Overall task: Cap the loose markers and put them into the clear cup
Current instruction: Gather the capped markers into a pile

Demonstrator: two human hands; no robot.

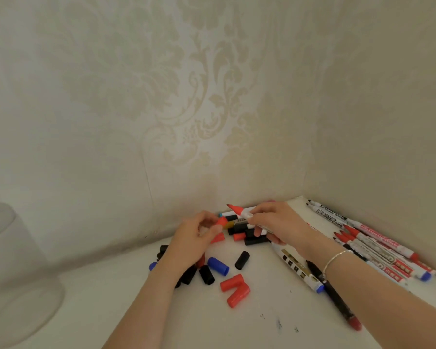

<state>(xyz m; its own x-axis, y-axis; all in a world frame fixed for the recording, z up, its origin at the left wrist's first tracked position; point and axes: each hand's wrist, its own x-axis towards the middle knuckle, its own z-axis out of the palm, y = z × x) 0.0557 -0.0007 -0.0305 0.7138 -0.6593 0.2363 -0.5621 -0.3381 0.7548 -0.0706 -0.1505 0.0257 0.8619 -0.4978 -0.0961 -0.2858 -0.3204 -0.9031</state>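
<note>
Right hand fingers point(258, 231): curled round an uncapped red marker point(239, 211), tip aimed left
Left hand fingers point(213, 230): pinching a red cap point(222, 221), just left of that marker's tip
Loose caps point(218, 266): scattered on the desk point(275, 331) below the marker
Loose markers point(378, 244): right of it, by the wall
Clear cup point(15, 273): far left of it; well apart

right hand point(280, 222) holding red marker point(239, 211), left hand point(196, 238) pinching red cap point(221, 221)
</note>
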